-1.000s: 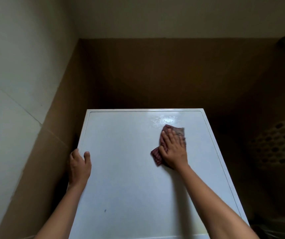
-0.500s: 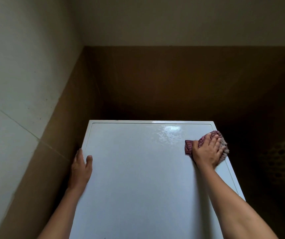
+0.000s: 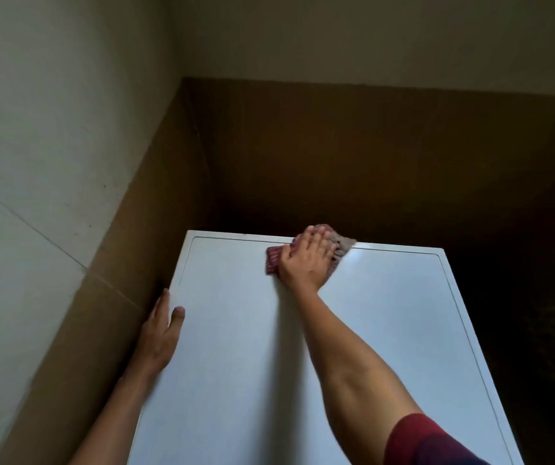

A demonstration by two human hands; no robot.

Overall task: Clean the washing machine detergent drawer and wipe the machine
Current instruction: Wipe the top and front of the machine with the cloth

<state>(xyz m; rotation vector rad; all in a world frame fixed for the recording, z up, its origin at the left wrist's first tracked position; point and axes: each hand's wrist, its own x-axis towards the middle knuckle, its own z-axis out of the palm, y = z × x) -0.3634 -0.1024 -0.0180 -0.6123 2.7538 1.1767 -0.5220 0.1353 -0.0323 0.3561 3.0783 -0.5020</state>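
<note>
Cloth (image 3: 273, 260) pressed under flat right hand (image 3: 306, 260) overhangs back edge of washing machine (image 3: 269, 364), may slip behind; open left hand (image 3: 160, 330) steadies left edge.

Cloth (image 3: 341, 247) on the machine (image 3: 236, 364) top
Flat, glossy white top with a thin inset line; the crumpled red-and-grey cloth lies midway along its far edge, pressed under the right hand (image 3: 306, 260).

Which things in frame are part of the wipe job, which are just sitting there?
In the job: washing machine top; reddish cloth pressed under right hand at rear edge; left hand resting on left edge.
Just there: brown lower wall; pale upper wall.
</note>
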